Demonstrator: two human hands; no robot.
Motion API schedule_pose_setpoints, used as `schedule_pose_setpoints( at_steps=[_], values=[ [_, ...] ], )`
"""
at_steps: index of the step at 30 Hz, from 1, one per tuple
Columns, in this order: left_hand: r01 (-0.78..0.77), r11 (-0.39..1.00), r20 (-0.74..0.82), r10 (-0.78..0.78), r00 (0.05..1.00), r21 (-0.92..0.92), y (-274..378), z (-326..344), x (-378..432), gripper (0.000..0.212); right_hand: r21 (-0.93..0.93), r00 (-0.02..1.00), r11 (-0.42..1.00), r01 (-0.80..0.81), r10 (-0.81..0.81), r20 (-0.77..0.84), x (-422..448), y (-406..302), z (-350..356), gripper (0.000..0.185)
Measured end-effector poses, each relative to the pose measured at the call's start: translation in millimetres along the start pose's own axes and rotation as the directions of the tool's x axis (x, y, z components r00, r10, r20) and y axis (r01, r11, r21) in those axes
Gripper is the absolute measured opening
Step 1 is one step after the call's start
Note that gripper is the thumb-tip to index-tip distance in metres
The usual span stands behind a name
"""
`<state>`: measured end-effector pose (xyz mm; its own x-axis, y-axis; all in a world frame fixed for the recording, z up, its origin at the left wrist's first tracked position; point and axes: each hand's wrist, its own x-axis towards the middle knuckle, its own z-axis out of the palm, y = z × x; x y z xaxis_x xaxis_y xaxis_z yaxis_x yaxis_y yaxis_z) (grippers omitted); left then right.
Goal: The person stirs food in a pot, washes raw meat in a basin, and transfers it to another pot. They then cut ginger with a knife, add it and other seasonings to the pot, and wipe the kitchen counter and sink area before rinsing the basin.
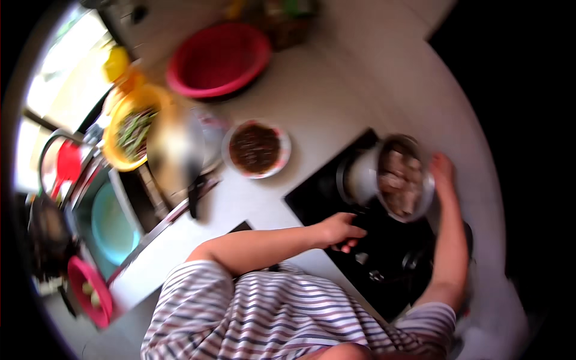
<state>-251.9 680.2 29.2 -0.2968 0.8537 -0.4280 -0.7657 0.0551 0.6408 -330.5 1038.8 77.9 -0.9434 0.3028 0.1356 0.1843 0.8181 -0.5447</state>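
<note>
A light-coloured metal pot (425, 198) with chunks of meat (398, 177) in it tilts over the black cooktop (315, 198). My right hand (443, 171) grips this pot at its far right side, and motion blurs the fingers. Beside the pot, on its left, is a pale round vessel (360, 177), partly hidden. My left hand (344, 231) hangs above the cooktop with bent fingers, just below that vessel. Whether anything is in it is hidden. Control knobs (409, 260) show near the cooktop's front edge.
A patterned bowl of dark brown food (255, 148) stands left of the cooktop. Further left are a blurred wok-like pan (173, 153), a yellow basin of green beans (150, 96) and a sink with a turquoise basin (96, 216). A pink-red basin (180, 81) stands behind.
</note>
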Motion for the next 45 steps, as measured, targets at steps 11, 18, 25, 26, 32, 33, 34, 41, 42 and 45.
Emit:
schedule_pose_setpoints(
  at_steps=[11,18,25,26,32,33,34,41,42,45],
  values=[
    [-0.194,0.610,-0.400,0.694,0.599,0.768,-80.6,-76.0,-189.1,0.021,0.598,0.915,0.792,-0.122,-0.144,0.376,-79.4,-258.7,-42.7,0.016],
    [0.185,0.774,-0.793,0.567,0.222,0.605,-185.3,-127.5,-368.5,0.013,0.269,0.562,0.963,0.024,-0.236,0.793,-167.6,-382.4,89.6,0.012],
    [0.214,0.737,-0.763,0.641,0.078,0.641,-235.9,-152.7,-470.3,0.013,0.428,0.276,0.730,0.534,-0.628,0.727,-271.9,-473.6,240.9,0.015],
    [0.224,0.720,-0.749,0.657,0.084,0.656,-237.9,-152.7,-481.2,0.013,0.467,0.245,0.680,0.565,-0.679,0.692,-283.6,-480.0,269.3,0.014],
    [0.291,0.758,-0.782,0.621,-0.047,0.584,-265.4,-144.3,-561.9,0.013,0.487,0.099,0.468,0.738,-0.788,0.608,-360.4,-532.8,371.7,0.014],
    [0.299,0.784,-0.801,0.591,-0.094,0.544,-273.3,-144.5,-574.2,0.012,0.487,0.084,0.487,0.725,-0.764,0.639,-371.7,-537.7,378.2,0.014],
    [0.339,0.757,-0.771,0.624,-0.125,0.558,-279.9,-149.0,-584.8,0.012,0.472,0.081,0.482,0.739,-0.758,0.648,-378.7,-538.3,384.7,0.014],
    [0.902,0.147,-0.334,0.943,-0.003,0.406,-184.8,-258.4,-672.3,0.004,0.496,0.050,0.572,0.654,-0.687,0.725,-395.6,-528.3,396.2,0.016],
    [0.949,0.107,-0.395,0.918,0.021,0.298,-167.5,-284.2,-687.2,0.005,0.502,0.055,0.591,0.632,-0.680,0.731,-399.7,-526.3,393.6,0.016],
    [0.977,0.193,-0.907,0.390,-0.159,-0.088,-114.5,-364.4,-716.3,0.024,0.489,0.105,0.670,0.559,-0.643,0.759,-408.3,-515.4,384.3,0.016]
  ],
)
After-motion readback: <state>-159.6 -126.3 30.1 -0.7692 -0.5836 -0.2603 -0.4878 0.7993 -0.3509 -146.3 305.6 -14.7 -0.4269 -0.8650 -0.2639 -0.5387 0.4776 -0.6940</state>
